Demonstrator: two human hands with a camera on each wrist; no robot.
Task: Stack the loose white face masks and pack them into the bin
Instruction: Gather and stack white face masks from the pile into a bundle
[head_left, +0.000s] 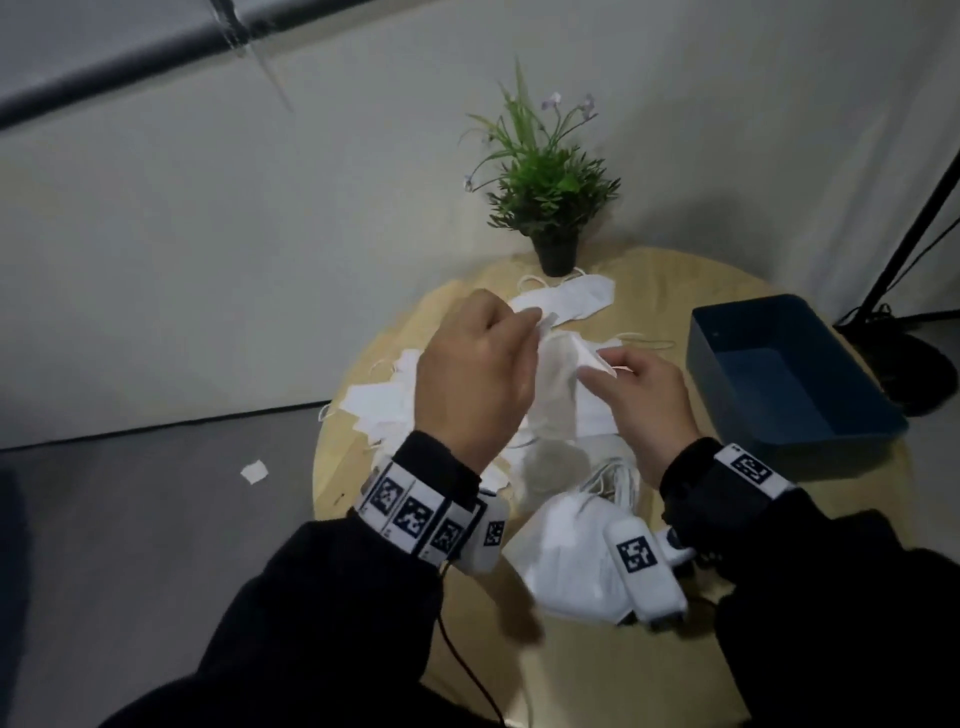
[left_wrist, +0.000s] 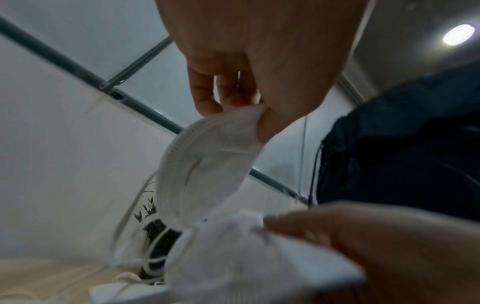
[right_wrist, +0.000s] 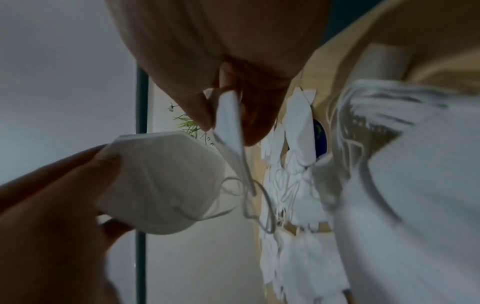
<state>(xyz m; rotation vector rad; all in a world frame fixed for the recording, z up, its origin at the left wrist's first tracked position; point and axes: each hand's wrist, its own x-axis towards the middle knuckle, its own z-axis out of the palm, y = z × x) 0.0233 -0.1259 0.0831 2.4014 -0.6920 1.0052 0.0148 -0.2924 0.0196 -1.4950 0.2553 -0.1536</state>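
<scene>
White mask (head_left: 558, 371) held above tabletop (head_left: 649, 291) centre; left hand (head_left: 475, 374) pinches its far corner, right hand (head_left: 647, 397) pinches second mask (right_wrist: 230, 115); blue bin (head_left: 789, 374) at right edge.

The head camera is looking forward and down from above the round wooden table (head_left: 649, 291), taking in both hands. The left wrist camera is looking up from beneath the left hand (left_wrist: 259, 51), very close. The right wrist camera is sitting equally close under the right hand (right_wrist: 221, 51). All three are sharing the potted plant (head_left: 550, 202).
</scene>
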